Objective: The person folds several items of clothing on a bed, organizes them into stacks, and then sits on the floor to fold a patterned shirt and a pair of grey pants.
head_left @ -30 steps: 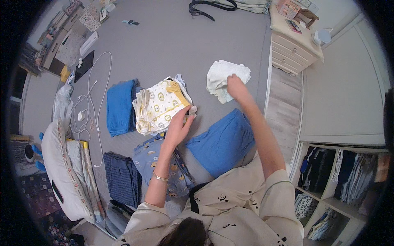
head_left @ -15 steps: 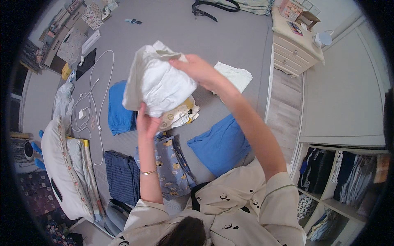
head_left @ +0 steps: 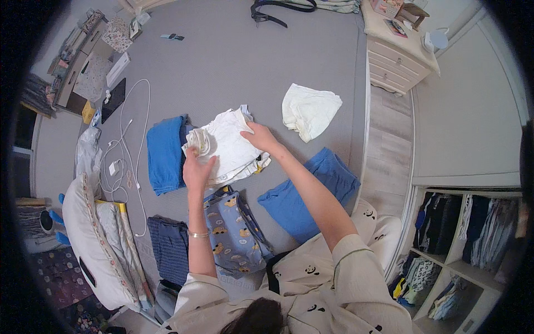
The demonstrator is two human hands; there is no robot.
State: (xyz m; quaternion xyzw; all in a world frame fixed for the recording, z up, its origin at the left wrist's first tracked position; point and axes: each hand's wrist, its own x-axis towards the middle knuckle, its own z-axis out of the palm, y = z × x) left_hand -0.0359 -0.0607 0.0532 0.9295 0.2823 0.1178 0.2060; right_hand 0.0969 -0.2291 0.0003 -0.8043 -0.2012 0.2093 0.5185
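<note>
At the lower centre of the frame, the person's two forearms rise from cream patterned sleeves toward the middle. Beside the left forearm lie a blue printed garment and, further left, a dark striped garment; to the right of the arms spreads a blue cloth. At the centre, the left hand lies with fingers closed on the lower left edge of a white folded garment (its rolled corner shows a yellow print), while the right hand presses flat, fingers extended, on the garment's right edge. The garment rests on a small stack on the grey bed surface. Just left of it sits a folded blue garment; to the upper right, well apart, lies a crumpled pale cloth. A white cable loops at the left. A cream nightstand stands at the upper right.
</note>
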